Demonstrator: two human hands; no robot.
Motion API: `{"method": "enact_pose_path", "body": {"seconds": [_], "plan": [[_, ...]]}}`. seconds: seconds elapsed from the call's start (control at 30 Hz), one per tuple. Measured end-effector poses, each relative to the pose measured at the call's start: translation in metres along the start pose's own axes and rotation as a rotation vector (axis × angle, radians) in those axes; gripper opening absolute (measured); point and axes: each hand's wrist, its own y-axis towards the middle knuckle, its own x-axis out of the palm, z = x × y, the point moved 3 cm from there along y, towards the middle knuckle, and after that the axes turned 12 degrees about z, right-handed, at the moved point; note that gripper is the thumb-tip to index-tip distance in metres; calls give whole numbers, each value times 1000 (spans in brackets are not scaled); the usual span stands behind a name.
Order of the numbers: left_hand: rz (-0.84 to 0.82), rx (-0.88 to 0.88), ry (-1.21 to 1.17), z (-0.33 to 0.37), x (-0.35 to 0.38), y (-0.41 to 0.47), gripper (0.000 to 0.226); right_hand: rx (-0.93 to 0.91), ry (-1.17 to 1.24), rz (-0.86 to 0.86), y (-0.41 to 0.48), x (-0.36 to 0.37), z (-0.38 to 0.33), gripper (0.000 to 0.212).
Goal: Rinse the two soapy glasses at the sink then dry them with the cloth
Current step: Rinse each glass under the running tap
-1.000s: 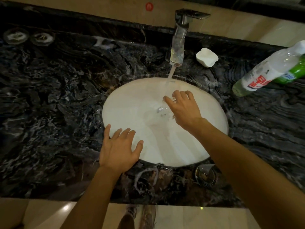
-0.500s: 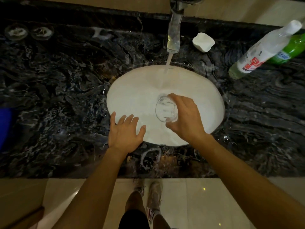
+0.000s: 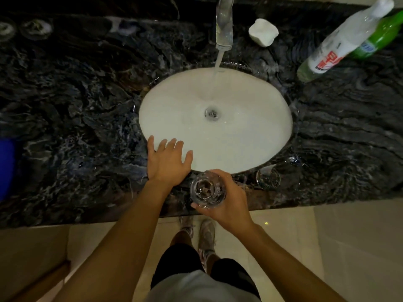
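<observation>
Gripping a drinking glass [image 3: 207, 189], the right hand [image 3: 230, 201] has drawn it from under the running tap [image 3: 223, 25] to the counter [image 3: 87, 105] edge, rinse apparently done; the left hand [image 3: 169, 163] rests flat-fingered on the sink [image 3: 174, 110] rim, a second glass [image 3: 268, 177] waiting nearby.

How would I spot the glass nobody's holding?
Start at the white oval basin set in the dark marble counter. At its near right rim a clear glass sits on the wet stone. Unlike the other glass, gripped by the right hand, it sits alone, untouched.
</observation>
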Motion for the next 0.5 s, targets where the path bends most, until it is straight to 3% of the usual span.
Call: {"method": "enact_pose_path", "body": {"seconds": [0.17,0.33,0.5], "plan": [[-15,13,13,0,-1,1,61,29,-26,-64,3,3,-2,97],[-56,3,-20,0,-6,6,63,96,-17,-154,-4,-12,-7,128],[4,51,-109,4,-22,19,61,89,-35,-4,48,-39,-31,87]]}}
